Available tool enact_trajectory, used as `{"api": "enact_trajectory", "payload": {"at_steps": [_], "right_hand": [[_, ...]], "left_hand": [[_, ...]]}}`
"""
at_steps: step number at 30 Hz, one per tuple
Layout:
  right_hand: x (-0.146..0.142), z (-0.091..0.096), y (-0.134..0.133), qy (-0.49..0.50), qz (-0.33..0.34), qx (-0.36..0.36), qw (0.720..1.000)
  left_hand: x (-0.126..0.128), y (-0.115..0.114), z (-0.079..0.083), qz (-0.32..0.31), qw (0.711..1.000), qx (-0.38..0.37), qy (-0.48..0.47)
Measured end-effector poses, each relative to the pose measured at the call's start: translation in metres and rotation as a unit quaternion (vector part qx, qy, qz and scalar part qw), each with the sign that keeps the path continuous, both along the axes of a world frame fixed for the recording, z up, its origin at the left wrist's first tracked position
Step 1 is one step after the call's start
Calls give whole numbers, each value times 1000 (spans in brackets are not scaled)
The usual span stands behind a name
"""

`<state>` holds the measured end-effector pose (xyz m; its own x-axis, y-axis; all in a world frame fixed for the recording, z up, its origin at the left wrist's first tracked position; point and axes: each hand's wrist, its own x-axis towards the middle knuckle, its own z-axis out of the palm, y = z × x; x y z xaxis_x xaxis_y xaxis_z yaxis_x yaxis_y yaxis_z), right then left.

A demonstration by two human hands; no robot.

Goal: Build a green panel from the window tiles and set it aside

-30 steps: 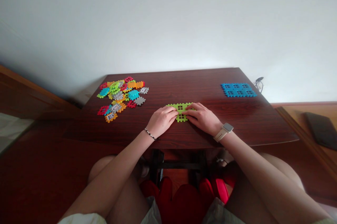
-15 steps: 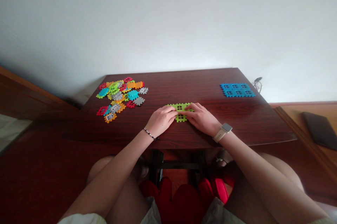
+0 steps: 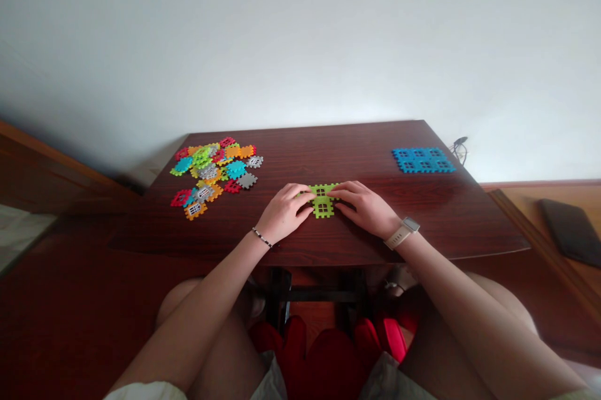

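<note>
Several green interlocking window tiles (image 3: pixel 323 206) lie joined on the table in front of me. The near middle one shows fully; those at the sides are partly hidden by my fingers. On the left edge, my left hand (image 3: pixel 285 211) has its fingers over the tiles and its thumb at the near side. My right hand (image 3: pixel 369 209) holds the right edge likewise, fingers on top and thumb lower down. Both thumbs stand apart from the index fingers.
A loose pile of colored interlocking tiles (image 3: pixel 211 165) lies at the table's left. Toward the right rests a joined blue tile panel (image 3: pixel 423 161). The dark wooden table (image 3: pixel 300 243) meets a white wall (image 3: pixel 300 43). A black cable (image 3: pixel 460 148) hangs beyond its right edge.
Both thumbs have drawn back from the middle of the green tiles, uncovering more of the near one. My hands have shifted slightly outward.
</note>
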<state>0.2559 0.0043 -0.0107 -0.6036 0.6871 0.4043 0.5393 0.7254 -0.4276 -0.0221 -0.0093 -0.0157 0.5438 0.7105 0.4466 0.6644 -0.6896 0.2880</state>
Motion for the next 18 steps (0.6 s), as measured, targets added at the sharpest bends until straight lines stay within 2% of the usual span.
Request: {"api": "enact_trajectory", "payload": {"at_steps": [5,9,18], "right_hand": [[18,6,10,11,-25,-1,1000],[30,1,16,-6,-50,-9,999],[28,-8,19,-20,-60,-26,998]], "left_hand": [[-21,12,-1,29,999,-30,14],[-36,20,-7,35,998,-54,14],[-37,21,-10,25,999,-41,3]]}}
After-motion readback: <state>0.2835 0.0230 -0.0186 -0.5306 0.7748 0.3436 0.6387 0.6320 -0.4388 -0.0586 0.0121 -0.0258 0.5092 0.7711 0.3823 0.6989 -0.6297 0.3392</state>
